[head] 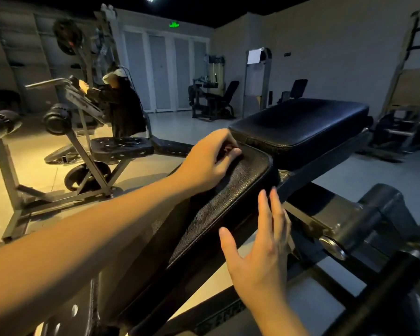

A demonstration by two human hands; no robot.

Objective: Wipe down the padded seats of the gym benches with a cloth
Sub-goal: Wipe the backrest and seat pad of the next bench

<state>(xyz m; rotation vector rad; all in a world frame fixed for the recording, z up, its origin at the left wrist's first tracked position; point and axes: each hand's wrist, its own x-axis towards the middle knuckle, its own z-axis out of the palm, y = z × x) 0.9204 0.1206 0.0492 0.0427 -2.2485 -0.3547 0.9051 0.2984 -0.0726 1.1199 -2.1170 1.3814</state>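
Fingers (230, 151) of L hand (209, 158) curl onto far end of near seat pad (230, 190); can't tell if they grip a cloth. R hand (260, 253): fingers straight, spread, tips touching pad's right edge. 2nd pad (301, 124) sits just beyond near pad; bench frame (337, 214) to its right.

Left hand (209, 161) centre frame, resting on the far end of the black textured leather seat pad (228, 202), fingers curled; can't tell if they hold anything. Right hand (260, 253) lower centre-right, fingers straight, tips against the pad's right edge. Second black padded cushion (301, 127) just beyond, upper right.
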